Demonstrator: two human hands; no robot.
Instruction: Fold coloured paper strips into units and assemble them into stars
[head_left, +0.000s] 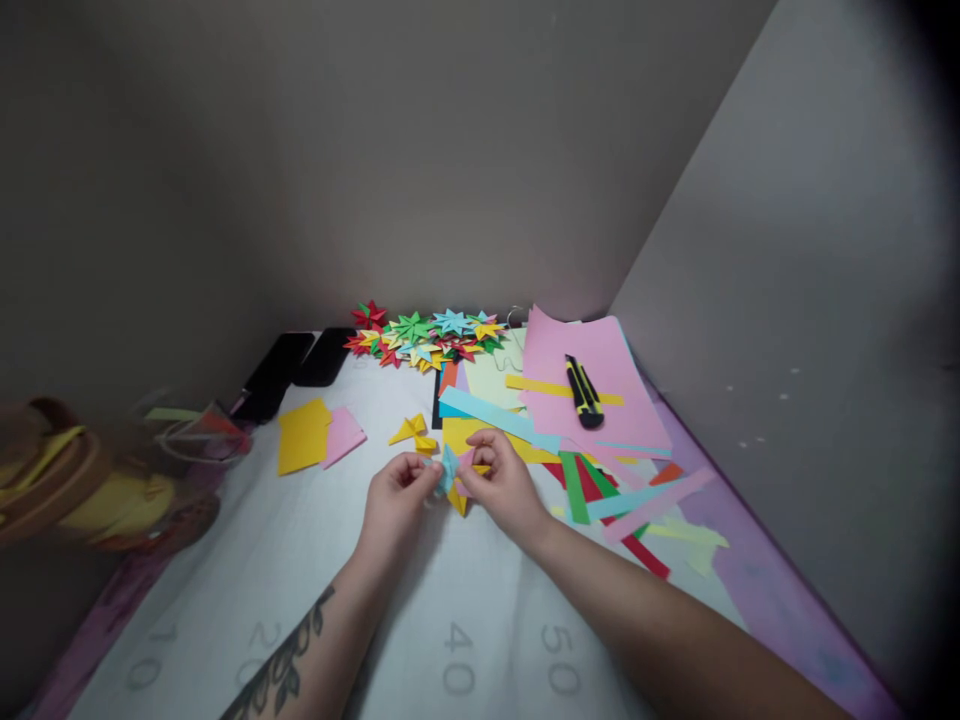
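Observation:
Between my two hands is a partly assembled origami star (450, 470) with blue, pink and yellow points. My left hand (401, 490) pinches its blue side between thumb and fingers. On the other side, my right hand (504, 480) is closed on the pink and yellow points. Just beyond my left hand lie small folded yellow paper pieces (409, 430). Farther left are a yellow paper square (302, 437) and a pink one (345, 437), partly overlapping.
Many finished paper stars (412, 328) are piled at the back by the wall. Pink sheets (551, 345) carry a utility knife (583, 392). Coloured paper strips (576, 490) spread along the right. Two dark phone-like slabs (279, 375) lie back left; a blurred pot-like object (45, 470) stands at far left.

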